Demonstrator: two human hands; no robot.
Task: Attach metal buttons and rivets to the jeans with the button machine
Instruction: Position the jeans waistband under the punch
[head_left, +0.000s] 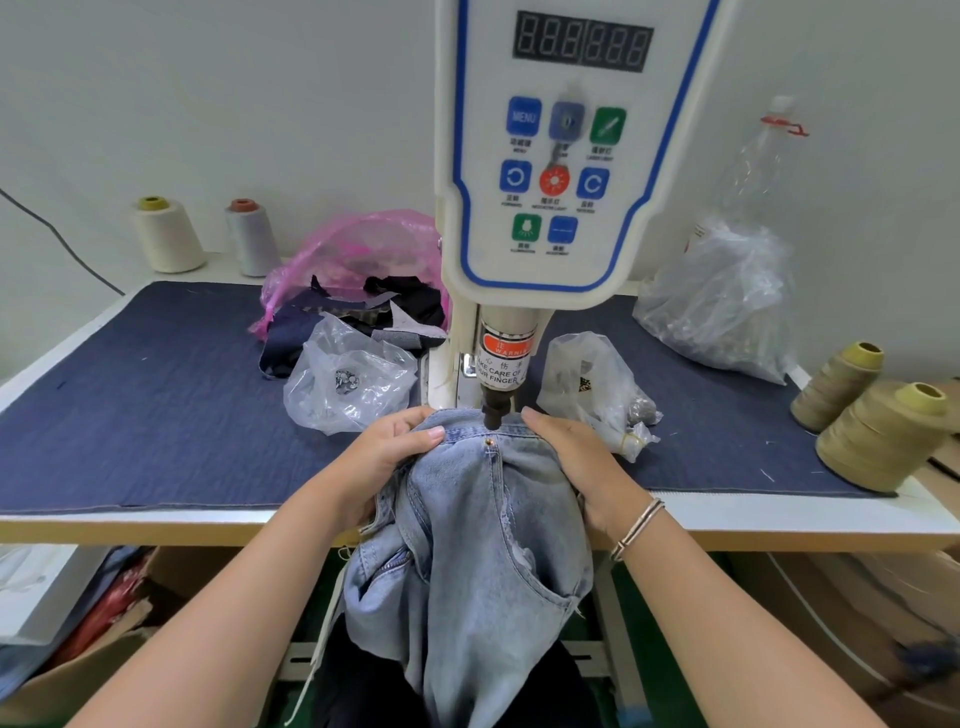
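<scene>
The jeans (478, 525) are pale, faded blue denim, bunched over the near edge of the table (779, 514) and hanging down toward the floor, with a pocket opening showing low on the right. Their top edge lies under the dark punch (491, 413) of the button machine (550, 156), and 1 small copper rivet (488, 441) sits in the cloth just near of the punch.

The left hand (387, 457) grips a fold of the denim left of the punch, fingers curled over the cloth and thumb pressed on top. The right hand (582, 467) holds the fabric on the right side, fingers wrapped round its edge; a bracelet (636, 527) rings that wrist.

Both hands sit close beside the punch. 1 clear bag (348, 384) of metal parts lies just left, another bag (597, 389) just right. Open dark-blue mat (156, 395) stretches far left; 2 olive thread cones (872, 415) crowd the right edge.
</scene>
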